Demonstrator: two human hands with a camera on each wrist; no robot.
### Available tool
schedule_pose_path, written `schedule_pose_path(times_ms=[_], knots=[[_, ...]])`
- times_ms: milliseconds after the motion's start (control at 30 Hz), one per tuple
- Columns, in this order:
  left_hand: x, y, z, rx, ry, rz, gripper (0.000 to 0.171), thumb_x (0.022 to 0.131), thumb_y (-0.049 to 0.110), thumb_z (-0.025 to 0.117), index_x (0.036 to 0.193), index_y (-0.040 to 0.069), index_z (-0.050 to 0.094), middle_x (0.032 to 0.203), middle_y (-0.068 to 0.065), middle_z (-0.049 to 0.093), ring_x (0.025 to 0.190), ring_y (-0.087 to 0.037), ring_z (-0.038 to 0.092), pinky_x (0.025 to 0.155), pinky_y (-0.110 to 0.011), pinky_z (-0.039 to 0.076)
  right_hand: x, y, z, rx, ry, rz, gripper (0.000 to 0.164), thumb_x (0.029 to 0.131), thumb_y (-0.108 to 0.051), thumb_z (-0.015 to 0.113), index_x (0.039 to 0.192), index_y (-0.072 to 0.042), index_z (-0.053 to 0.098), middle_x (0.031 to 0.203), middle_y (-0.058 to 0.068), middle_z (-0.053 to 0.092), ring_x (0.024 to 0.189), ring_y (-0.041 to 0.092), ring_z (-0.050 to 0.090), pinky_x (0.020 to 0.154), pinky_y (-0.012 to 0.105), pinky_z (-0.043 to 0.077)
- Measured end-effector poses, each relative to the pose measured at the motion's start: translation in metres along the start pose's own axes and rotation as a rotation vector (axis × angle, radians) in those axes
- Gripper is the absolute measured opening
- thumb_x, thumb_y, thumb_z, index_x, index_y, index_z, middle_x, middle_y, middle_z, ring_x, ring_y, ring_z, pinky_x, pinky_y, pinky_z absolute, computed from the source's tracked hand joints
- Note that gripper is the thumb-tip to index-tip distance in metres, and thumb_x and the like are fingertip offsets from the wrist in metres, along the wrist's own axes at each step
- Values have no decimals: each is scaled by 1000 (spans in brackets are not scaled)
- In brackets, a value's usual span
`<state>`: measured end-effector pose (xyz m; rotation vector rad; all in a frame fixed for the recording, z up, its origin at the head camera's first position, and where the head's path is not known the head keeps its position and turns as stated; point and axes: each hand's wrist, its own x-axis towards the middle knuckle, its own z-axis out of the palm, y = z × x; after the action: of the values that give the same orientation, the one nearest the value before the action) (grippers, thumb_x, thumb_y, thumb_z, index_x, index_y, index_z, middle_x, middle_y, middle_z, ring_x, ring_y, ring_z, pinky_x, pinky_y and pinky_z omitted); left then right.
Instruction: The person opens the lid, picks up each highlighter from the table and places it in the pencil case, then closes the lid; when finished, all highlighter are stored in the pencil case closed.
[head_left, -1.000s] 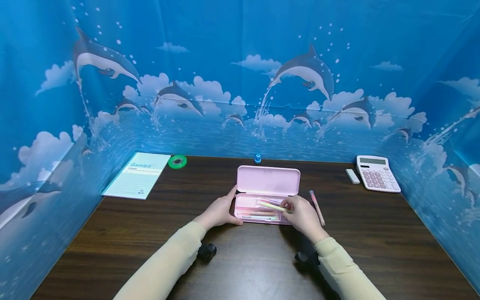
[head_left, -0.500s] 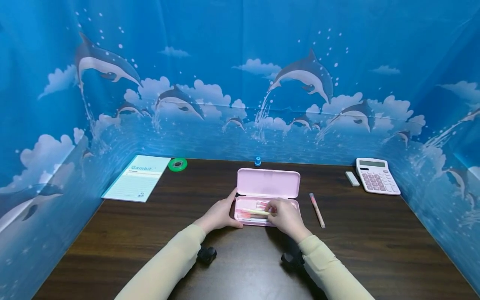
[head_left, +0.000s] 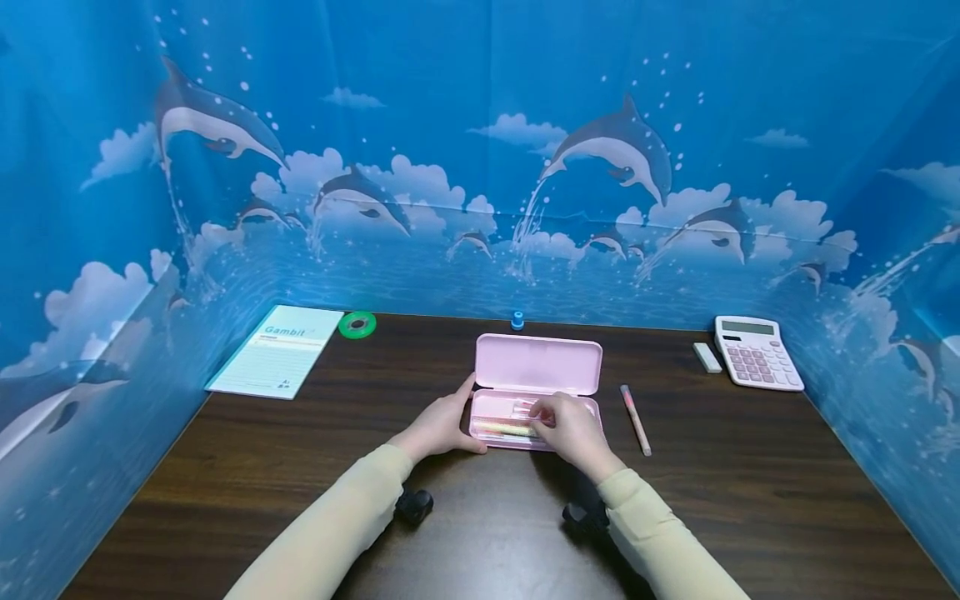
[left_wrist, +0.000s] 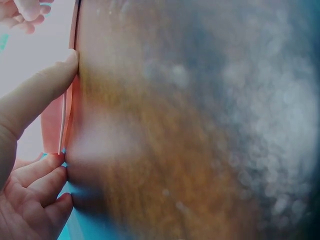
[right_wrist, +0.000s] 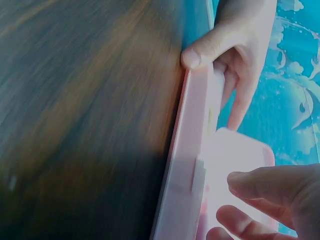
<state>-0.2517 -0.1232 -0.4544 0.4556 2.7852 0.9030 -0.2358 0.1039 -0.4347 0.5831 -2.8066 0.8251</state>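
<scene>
A pink pencil case (head_left: pixel 538 364) lies on the table with its lid raised at the back. Several pens are inside, among them a yellow pen (head_left: pixel 504 429) lying lengthwise near the front. At the case's left end my left hand (head_left: pixel 437 423) grips it, thumb at the front corner and fingers round the side. Over the right half of the tray hovers my right hand (head_left: pixel 573 433), hiding part of the contents. In the right wrist view its thumb and fingers (right_wrist: pixel 265 187) stand apart with nothing between them.
Right of the case lies a pinkish pen (head_left: pixel 635 420). Farther back right are a white eraser-like block (head_left: pixel 707 357) and a calculator (head_left: pixel 757 353). A notepad (head_left: pixel 276 350), a green tape roll (head_left: pixel 357 324) and a small blue object (head_left: pixel 517 320) sit along the back, before a dolphin curtain (head_left: pixel 420 267).
My right hand has carried the yellow pen leftward over the tray, lowered it in and let it go. The left hand stays on the case's left end.
</scene>
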Motion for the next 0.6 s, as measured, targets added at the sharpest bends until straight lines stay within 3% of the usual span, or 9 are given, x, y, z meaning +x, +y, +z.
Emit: schedule_pose_path(times_ms=[133, 600], knots=[[0, 0, 0, 4, 2, -3, 122, 65, 38, 87, 153, 11, 7, 140, -15, 48, 123, -31, 51, 102, -45, 40, -4, 9, -7, -11, 44, 13, 7, 77, -10, 77, 79, -13, 70, 71, -3, 57, 64, 10, 47, 59, 27, 43], [0, 1, 0, 9, 3, -17, 122, 65, 38, 87, 153, 10, 7, 141, -16, 46, 124, -30, 49, 103, -45, 39, -21, 49, -33, -25, 54, 132, 6, 80, -8, 72, 85, -9, 69, 72, 0, 59, 66, 13, 50, 64, 31, 45]])
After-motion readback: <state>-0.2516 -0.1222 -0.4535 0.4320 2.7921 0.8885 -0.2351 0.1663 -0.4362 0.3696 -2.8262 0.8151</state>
